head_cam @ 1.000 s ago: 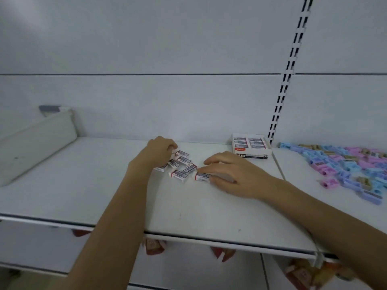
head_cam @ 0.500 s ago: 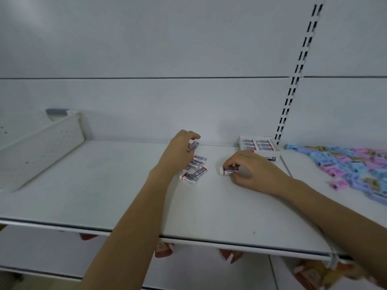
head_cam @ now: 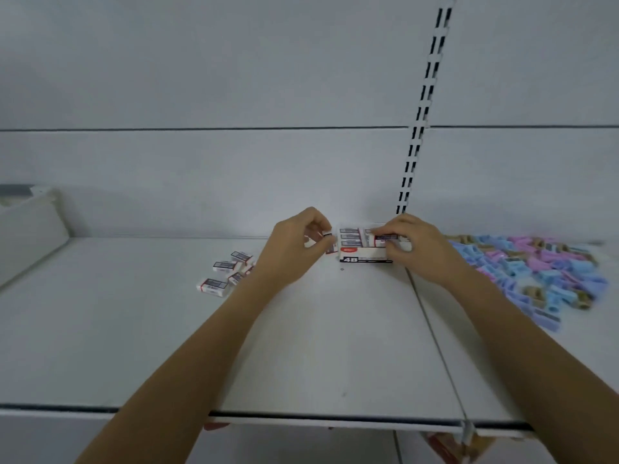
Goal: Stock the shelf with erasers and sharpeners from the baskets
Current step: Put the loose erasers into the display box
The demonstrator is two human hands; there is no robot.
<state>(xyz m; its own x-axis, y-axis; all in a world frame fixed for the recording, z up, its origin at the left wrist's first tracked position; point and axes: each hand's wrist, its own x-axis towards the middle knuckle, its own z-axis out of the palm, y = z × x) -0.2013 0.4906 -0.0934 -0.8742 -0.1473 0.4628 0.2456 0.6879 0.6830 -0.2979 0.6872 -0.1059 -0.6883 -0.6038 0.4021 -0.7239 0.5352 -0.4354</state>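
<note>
Since half a second ago both hands are shifting from the loose erasers [head_cam: 222, 266] to the open box [head_cam: 365, 255] at the back of the shelf [head_cam: 134, 329]: the right hand [head_cam: 422, 252] is pinching a white eraser [head_cam: 385, 236] over the box's right rows, and the left hand [head_cam: 291, 252] is holding a second eraser [head_cam: 326, 234] in curled fingertips just beside the box's left edge. Bare shelf is lying open from the box to the front lip, with the sharpener pile [head_cam: 542, 266] sitting beyond the panel seam on the right. The erasers are showing as small white blocks with dark-and-red sleeves, and the box front is reading "4B".
</note>
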